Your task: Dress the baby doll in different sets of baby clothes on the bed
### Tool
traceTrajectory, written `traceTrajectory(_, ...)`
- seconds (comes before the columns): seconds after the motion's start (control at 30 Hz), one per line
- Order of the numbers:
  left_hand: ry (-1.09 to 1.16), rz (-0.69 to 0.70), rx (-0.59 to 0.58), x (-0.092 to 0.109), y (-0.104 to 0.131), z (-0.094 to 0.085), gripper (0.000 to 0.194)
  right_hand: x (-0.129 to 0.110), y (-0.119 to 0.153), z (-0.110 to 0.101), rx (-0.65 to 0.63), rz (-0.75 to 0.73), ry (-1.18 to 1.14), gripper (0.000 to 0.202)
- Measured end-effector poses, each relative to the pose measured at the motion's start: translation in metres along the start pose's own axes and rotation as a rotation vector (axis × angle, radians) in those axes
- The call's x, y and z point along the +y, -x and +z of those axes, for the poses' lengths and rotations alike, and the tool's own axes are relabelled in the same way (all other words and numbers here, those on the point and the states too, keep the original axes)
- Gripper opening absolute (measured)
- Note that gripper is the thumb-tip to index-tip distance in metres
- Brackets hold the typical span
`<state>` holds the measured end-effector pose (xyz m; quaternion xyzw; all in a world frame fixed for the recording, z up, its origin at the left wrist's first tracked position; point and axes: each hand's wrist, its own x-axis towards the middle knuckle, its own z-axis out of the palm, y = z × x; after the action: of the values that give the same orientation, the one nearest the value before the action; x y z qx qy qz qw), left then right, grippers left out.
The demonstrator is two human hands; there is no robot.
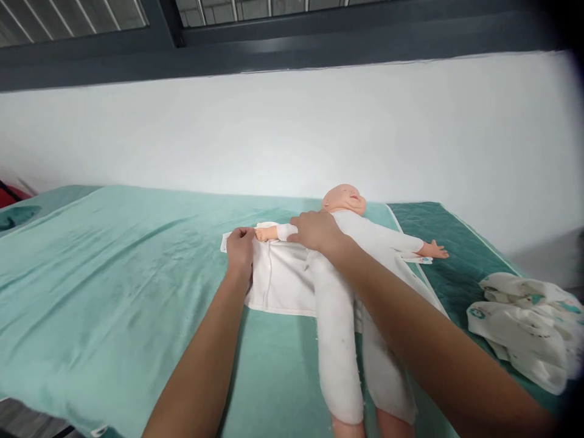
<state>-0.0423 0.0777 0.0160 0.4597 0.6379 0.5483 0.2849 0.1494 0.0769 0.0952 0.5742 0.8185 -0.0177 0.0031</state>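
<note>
A baby doll with a soft white body lies on its back, its head toward the wall and its legs toward me. Spread beneath it is an open white baby shirt, its inner side showing to the left of the doll. My left hand is closed in a pinch on the shirt's sleeve, beside the doll's small hand. My right hand has its fingers curled round the doll's white upper arm near the shoulder. My right forearm crosses over the doll's torso and hides part of it.
A light green sheet covers the bed, with a darker green quilted pad at the right. On that pad lies a crumpled white patterned cloth. The white wall rises behind, below a dark window frame.
</note>
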Motion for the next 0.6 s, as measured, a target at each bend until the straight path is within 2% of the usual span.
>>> traceTrajectory(0.07,-0.025,0.023,0.024,0.003,0.004,0.001,0.017,0.001,0.001,0.002,-0.002,0.014,0.02,0.033)
traceTrajectory(0.13,-0.108,0.134,0.017,0.007,0.011,0.005,0.016,0.0,0.001,0.007,0.023,0.021,0.026,0.034)
traceTrajectory(0.2,-0.229,0.309,-0.053,0.011,0.019,0.011,0.016,-0.004,-0.002,0.012,0.063,0.017,0.026,0.037)
traceTrajectory(0.27,-0.346,0.466,-0.171,0.014,0.025,0.016,0.019,-0.01,-0.008,0.015,0.093,0.016,0.005,0.036)
traceTrajectory(0.33,-0.426,0.527,-0.237,0.015,0.029,0.018,0.02,-0.016,-0.014,0.015,0.109,0.02,-0.029,0.033)
traceTrajectory(0.4,-0.487,0.536,-0.175,0.015,0.029,0.017,0.023,-0.017,-0.015,0.009,0.118,0.017,-0.049,0.034)
traceTrajectory(0.47,-0.541,0.534,-0.033,0.012,0.026,0.013,0.027,-0.01,-0.006,0.0,0.205,-0.002,-0.134,0.038)
traceTrajectory(0.53,-0.62,0.535,0.079,0.007,0.022,0.01,0.028,0.007,0.014,-0.008,0.391,0.0,-0.316,0.039)
traceTrajectory(0.6,-0.719,0.522,0.117,0.003,0.019,0.008,0.029,0.033,0.041,-0.007,0.62,0.081,-0.494,0.038)
